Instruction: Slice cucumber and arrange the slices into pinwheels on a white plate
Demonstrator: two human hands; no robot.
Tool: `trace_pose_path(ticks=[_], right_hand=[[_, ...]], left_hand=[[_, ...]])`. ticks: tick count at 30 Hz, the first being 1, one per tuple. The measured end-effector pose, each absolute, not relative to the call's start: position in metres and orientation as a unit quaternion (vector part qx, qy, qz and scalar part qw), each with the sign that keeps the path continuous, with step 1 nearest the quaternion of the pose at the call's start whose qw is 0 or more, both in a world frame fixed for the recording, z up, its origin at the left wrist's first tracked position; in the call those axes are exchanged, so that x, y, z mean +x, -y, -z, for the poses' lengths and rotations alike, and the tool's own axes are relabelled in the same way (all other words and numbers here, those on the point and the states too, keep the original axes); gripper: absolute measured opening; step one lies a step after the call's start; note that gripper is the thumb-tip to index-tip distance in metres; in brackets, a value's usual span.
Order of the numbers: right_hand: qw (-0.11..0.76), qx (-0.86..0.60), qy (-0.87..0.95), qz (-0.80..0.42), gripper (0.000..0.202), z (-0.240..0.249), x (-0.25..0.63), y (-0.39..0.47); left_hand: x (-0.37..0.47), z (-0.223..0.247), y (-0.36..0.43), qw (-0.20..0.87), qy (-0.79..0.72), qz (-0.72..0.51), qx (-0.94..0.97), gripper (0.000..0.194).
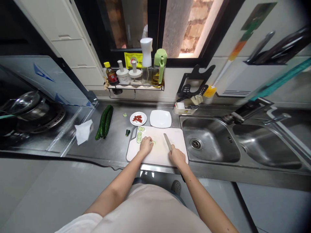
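Observation:
A white cutting board lies on the steel counter. Several pale green cucumber slices form an overlapping row near its left end. My left hand rests on the board just right of them, fingers curled together at a cucumber slice; how firmly it is held I cannot make out. On the right half of the board, my right hand is wrapped round a knife, its blade pointing away and to the left, apart from the slices. A dark green cucumber end sits left of the board.
Behind the board are a plate of red chopped pieces and a white plate. Whole cucumbers and a white tissue lie left. A sink adjoins the right. Bottles stand on a rack behind.

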State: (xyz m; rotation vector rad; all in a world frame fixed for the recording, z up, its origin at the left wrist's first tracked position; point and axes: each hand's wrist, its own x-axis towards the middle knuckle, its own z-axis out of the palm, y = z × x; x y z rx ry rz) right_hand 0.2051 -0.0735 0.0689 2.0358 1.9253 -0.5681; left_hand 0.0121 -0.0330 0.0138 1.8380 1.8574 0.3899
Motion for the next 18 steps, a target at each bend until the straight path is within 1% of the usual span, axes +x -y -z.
trace_pose_path(ticks=[6, 11, 15, 18], right_hand=[[0.142, 0.705, -0.662, 0.209, 0.033, -0.069, 0.203, 0.069], [0.138, 0.711, -0.653, 0.220, 0.034, -0.070, 0.203, 0.069], [0.133, 0.714, -0.650, 0.225, 0.034, -0.068, 0.203, 0.069], [0.135, 0.712, -0.651, 0.225, 0.034, -0.067, 0.203, 0.068]], left_hand=[[0.016, -0.020, 0.031, 0.247, -0.686, -0.148, 0.669, 0.009], [0.019, -0.023, 0.035, 0.283, -0.678, -0.190, 0.651, 0.003], [0.012, -0.022, 0.043, 0.314, -0.691, -0.229, 0.610, 0.006], [-0.001, -0.020, 0.051, 0.310, -0.706, -0.251, 0.585, 0.008]])
